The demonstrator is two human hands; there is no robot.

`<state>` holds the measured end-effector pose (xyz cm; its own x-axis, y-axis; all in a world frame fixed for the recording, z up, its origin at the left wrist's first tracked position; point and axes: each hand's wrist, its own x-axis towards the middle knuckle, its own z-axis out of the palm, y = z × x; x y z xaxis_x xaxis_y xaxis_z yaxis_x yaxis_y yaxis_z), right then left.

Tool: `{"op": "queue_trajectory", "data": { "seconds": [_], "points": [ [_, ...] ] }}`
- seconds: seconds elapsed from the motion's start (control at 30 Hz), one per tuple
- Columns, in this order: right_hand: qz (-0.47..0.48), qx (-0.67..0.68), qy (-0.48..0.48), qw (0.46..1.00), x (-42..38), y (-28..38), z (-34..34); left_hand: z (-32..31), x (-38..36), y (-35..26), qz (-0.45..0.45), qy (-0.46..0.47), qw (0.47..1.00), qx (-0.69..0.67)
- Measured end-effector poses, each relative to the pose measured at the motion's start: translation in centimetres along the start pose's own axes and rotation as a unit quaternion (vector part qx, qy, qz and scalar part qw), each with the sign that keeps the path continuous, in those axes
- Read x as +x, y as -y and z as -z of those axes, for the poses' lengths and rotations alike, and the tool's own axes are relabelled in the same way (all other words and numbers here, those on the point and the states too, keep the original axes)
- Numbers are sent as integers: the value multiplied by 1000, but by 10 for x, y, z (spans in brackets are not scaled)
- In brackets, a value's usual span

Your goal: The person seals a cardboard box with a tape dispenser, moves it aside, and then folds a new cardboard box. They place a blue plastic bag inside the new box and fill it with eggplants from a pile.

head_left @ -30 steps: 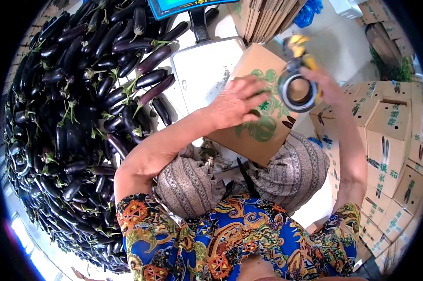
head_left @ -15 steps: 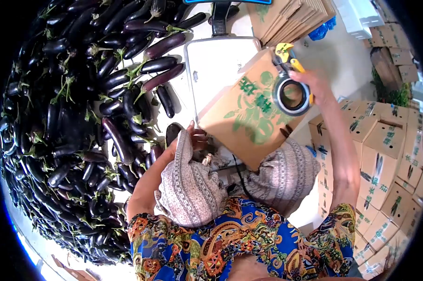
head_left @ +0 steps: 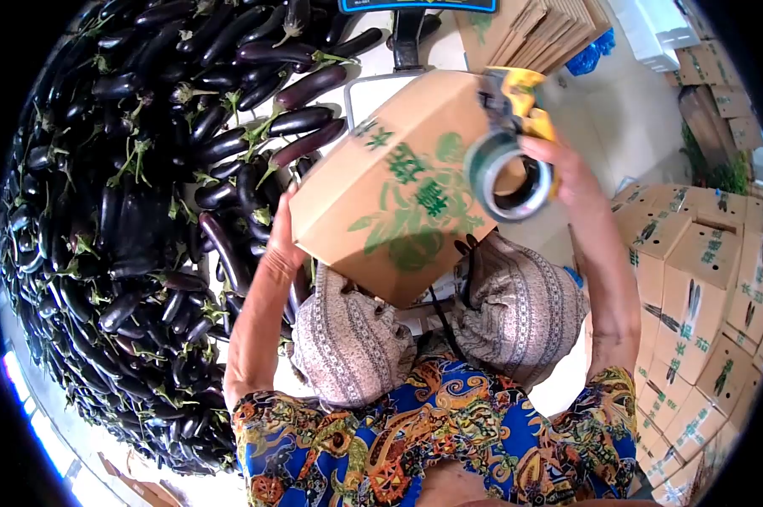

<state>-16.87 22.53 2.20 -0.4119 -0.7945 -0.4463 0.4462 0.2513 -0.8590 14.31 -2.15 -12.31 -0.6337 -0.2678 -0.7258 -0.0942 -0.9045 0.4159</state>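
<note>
A cardboard box (head_left: 407, 186) printed with green characters and vegetable pictures is tilted above my knees. At its left end, my left hand (head_left: 285, 228) grips the edge, the fingers partly hidden behind it. My right hand (head_left: 567, 173) is closed round a yellow-handled tape dispenser (head_left: 516, 101), slightly blurred by motion. The dispenser's tape roll (head_left: 510, 177) overlaps the right side of the box in view. Behind the box, a platform scale (head_left: 360, 97) shows part of its pale plate and its post.
A large heap of eggplants (head_left: 136, 211) fills the left side. Flattened cartons (head_left: 542, 34) lean at the top, near a blue plastic bag (head_left: 591, 52). Stacked printed boxes (head_left: 694, 287) stand on the right, with white foam boxes (head_left: 656, 34) farther back.
The flat-looking carton now shows a second side and is tilted up. My left hand has moved up and left onto its end. The tape dispenser has shifted slightly left.
</note>
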Motion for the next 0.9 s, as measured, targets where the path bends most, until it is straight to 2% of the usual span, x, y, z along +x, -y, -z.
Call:
{"op": "queue_trajectory", "data": {
  "seconds": [0.03,0.1,0.13,0.17,0.2,0.23,0.3,0.33,0.43,0.47,0.57,0.6,0.7,0.73,0.83,0.9],
  "points": [
    [5,19,-10,1000,-15,4,10,-17,-5,-19,-25,-9,998,58],
    [13,69,-70,995,-43,2,27,-46,3,-44,-134,46,970,197],
    [5,85,-64,994,-54,-2,41,-60,8,-53,-103,31,967,231],
    [-2,101,-60,993,-63,-10,60,-62,25,-57,-109,82,960,243],
    [-3,93,-86,992,-70,-24,86,-67,39,-55,-111,72,956,262],
    [-13,70,-107,992,-74,-25,84,-79,45,-50,-111,62,951,281],
    [-35,26,-144,989,-83,-28,79,-109,49,-33,-123,124,944,281],
    [12,-41,-108,993,-89,-32,76,-120,45,-28,-150,116,944,269],
    [-68,-46,-62,995,-103,-32,83,-142,54,-27,-216,23,908,358],
    [-73,-82,-65,992,-107,-28,78,-142,69,-28,-231,47,896,376],
    [-125,-86,-80,985,-110,-16,66,-157,59,-42,-288,3,804,520],
    [-154,-118,-117,974,-111,-3,52,-160,57,-42,-304,0,793,528],
    [-33,-250,-90,963,-109,17,47,-148,75,-34,-490,-92,617,610],
    [7,-288,-113,951,-111,28,33,-156,60,-36,-580,-60,587,561],
    [78,-338,-130,929,-107,38,6,-176,10,-39,-545,54,661,512],
    [120,-325,-93,933,-97,38,-10,-194,-25,-41,-339,182,824,415]
  ]
}}
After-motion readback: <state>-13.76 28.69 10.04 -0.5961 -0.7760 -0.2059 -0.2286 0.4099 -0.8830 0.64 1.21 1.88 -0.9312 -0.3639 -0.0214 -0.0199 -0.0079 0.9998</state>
